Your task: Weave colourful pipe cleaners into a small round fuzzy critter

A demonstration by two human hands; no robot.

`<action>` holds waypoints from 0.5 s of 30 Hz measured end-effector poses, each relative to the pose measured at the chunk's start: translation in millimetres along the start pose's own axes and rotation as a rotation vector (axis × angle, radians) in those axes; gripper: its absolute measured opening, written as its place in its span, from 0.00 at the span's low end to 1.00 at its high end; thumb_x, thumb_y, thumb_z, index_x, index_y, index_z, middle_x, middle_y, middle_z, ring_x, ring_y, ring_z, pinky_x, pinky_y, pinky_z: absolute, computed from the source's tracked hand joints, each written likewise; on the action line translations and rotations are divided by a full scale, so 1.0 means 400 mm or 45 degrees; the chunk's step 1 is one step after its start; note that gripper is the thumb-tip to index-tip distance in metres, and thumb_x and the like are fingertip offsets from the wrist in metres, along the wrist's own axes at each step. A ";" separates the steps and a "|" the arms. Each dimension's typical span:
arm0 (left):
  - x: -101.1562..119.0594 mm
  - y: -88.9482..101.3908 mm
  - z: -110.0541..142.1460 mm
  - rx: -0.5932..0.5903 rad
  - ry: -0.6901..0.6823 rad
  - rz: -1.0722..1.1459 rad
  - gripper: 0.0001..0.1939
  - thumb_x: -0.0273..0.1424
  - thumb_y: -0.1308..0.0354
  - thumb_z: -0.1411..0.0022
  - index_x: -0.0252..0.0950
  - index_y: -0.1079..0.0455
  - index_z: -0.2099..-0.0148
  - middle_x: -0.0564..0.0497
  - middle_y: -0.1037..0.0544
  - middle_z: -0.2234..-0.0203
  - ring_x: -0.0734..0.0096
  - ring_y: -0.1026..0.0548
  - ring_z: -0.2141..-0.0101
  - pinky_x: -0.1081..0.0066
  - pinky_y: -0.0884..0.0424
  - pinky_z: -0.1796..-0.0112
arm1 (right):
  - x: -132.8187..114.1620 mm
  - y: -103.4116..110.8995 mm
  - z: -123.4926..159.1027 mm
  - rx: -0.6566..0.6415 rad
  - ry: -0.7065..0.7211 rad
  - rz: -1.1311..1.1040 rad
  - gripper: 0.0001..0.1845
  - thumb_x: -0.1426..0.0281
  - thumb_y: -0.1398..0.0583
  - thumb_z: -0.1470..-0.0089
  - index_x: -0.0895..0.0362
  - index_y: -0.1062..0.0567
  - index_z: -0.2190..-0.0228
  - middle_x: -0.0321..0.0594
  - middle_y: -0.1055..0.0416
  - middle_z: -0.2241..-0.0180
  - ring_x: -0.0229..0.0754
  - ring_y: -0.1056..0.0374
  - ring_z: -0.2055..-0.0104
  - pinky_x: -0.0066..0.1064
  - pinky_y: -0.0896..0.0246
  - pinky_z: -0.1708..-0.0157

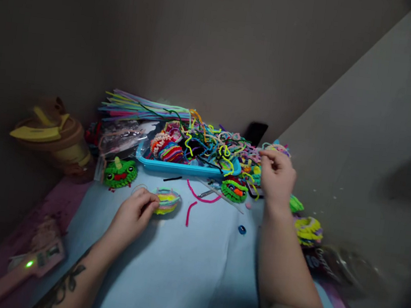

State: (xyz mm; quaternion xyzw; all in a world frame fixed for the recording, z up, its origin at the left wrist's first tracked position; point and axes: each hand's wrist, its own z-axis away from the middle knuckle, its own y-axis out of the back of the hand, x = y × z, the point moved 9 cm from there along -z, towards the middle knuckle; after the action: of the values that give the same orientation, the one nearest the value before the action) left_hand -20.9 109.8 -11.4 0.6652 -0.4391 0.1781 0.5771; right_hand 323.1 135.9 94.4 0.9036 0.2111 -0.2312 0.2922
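Note:
My left hand [138,211] pinches the left edge of a small round piece of coiled pipe cleaners [167,202], striped yellow, pink and pale blue. It is held just above the blue table cover [182,281]. My right hand [278,177] is raised at the right of the pile, its fingers closed together; whether something thin is between them I cannot make out. Near my hands lie a bent magenta pipe cleaner [203,200], a short magenta piece [188,214], a short black piece [172,179] and a small dark blue ring-like piece [242,230].
A blue tray [188,170] heaped with pipe-cleaner scraps [221,146] stands at the back. Green pipe-cleaner figures [120,173] lie around it, with long pipe cleaners [140,106] behind. A brown tumbler [55,138] and a pink glue gun [34,265] are at left.

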 end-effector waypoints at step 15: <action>0.018 -0.020 0.016 -0.065 -0.111 -0.079 0.10 0.30 0.52 0.36 0.35 0.29 0.63 0.48 0.31 0.69 0.70 0.30 0.68 0.71 0.34 0.66 | 0.377 -0.027 0.030 -0.689 -0.623 1.024 0.24 0.77 0.44 0.58 0.53 0.22 0.58 0.47 0.31 0.50 0.58 0.38 0.50 0.45 0.39 0.56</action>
State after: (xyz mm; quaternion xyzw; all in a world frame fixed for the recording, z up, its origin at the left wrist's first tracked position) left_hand -12.2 100.8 -12.8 0.6707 -0.4475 0.1197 0.5793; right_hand 435.4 173.6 -0.4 0.7254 -0.1736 -0.2423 0.6204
